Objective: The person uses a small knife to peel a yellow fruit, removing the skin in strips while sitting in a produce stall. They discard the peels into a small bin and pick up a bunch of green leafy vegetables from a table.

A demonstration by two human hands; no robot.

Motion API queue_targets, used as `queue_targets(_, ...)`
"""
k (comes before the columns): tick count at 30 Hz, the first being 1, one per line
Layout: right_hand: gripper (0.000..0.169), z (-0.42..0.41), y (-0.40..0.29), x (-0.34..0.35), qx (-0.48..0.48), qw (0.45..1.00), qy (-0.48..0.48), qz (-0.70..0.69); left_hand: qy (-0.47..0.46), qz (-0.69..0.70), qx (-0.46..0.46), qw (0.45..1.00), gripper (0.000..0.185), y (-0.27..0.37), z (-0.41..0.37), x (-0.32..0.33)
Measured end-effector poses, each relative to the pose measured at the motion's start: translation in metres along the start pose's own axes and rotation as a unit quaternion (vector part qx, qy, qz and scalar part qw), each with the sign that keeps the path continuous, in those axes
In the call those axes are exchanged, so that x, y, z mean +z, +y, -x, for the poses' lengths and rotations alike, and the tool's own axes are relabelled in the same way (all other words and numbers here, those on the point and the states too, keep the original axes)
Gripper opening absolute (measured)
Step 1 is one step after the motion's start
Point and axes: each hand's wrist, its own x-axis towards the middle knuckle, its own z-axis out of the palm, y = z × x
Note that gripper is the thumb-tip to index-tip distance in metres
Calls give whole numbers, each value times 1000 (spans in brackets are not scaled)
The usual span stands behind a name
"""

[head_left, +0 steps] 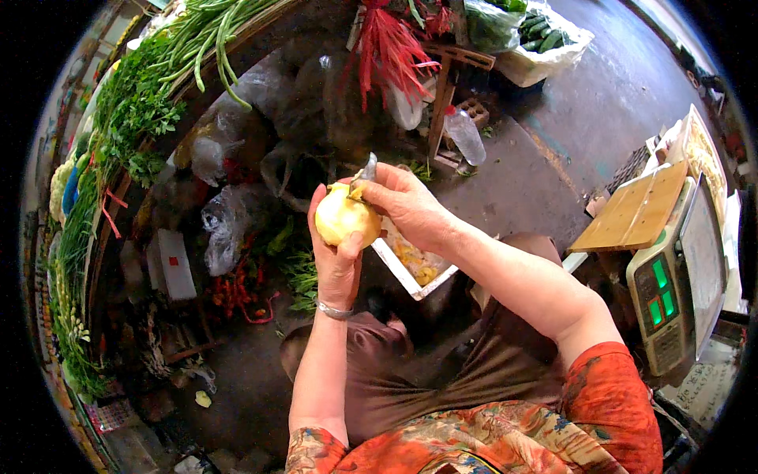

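Note:
My left hand cups a round, pale-yellow fruit or vegetable that looks peeled, its thumb lying along the near side. At its upper right, my right hand pinches a small metal blade, with a bit of yellow peel by the fingertips. Most of this tool is hidden by the fingers, so its exact kind is unclear. Below the hands, between the knees, a white box holds yellow-orange scraps.
Greens and long beans line a curved stall at left. Plastic bags and red chillies lie beneath it. A plastic bottle leans by a wooden stand. A digital scale and wooden board stand at right.

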Motion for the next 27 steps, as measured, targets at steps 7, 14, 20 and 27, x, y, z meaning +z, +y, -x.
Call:
queue_targets(7,17,-15,6,-6,42,996,71,-45,-2,-82,50,995,92,-5,1,1)
queue_targets(14,17,-31,11,-16,109,976,182,-48,-38,-53,12,998,106,1,3,-2)
queue_targets(20,20,-3,-19,-19,76,997,-5,-9,-70,31,-13,997,108,12,2,-9)
queue_targets(27,23,-1,-10,-19,24,993,-21,112,-102,-101,20,989,102,9,2,-9)
